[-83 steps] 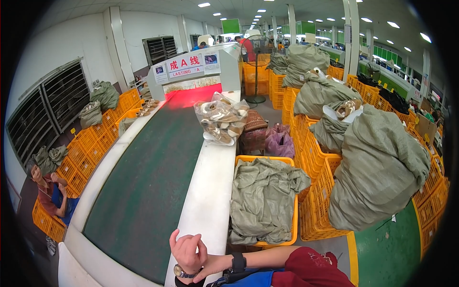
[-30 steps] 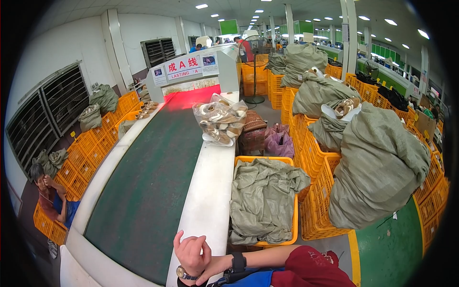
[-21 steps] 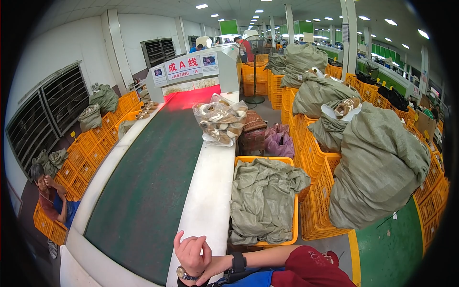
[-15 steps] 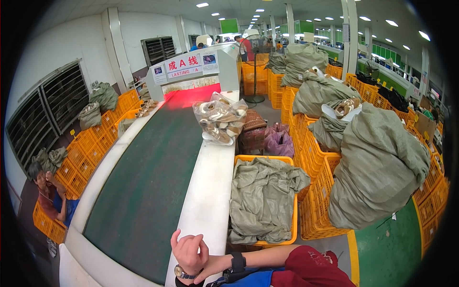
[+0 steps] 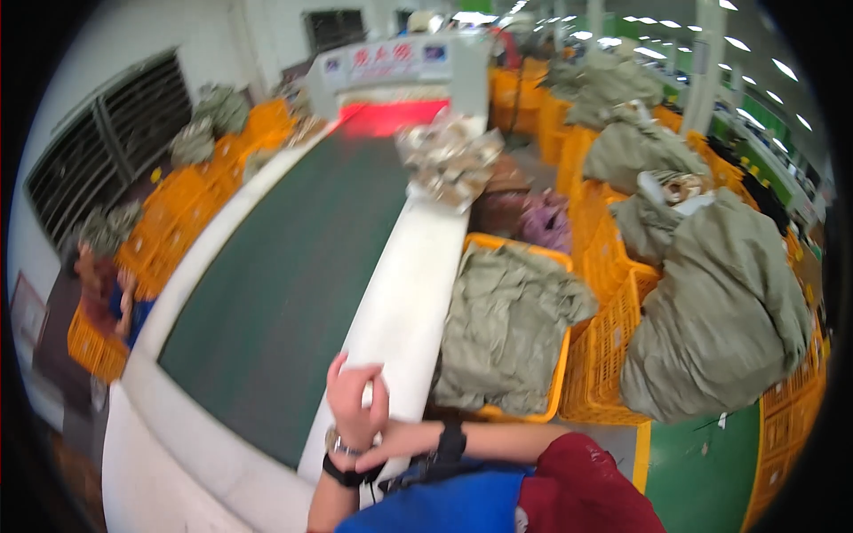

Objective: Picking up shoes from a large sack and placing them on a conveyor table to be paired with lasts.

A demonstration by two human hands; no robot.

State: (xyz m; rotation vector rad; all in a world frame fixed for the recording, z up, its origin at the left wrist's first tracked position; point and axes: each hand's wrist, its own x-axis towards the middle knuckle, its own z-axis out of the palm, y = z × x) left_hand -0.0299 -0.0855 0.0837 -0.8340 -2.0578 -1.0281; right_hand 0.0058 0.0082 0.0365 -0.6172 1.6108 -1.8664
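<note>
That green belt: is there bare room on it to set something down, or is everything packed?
The green belt lies bare between its white side rails, up to the red-lit tunnel. The right rail is free from the left hand up to a heap of bags. Right of it is crowded: yellow crates stuffed with grey-green sacks.

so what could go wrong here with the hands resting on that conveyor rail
The left hand rests on the white side rail beside the dark green belt; if the belt runs, fingers could stray onto it. The right hand grips the left wrist, so neither hand is free for a quick catch. The bundle of packages sits on the rail's edge and might tip toward the orange crates.
</note>
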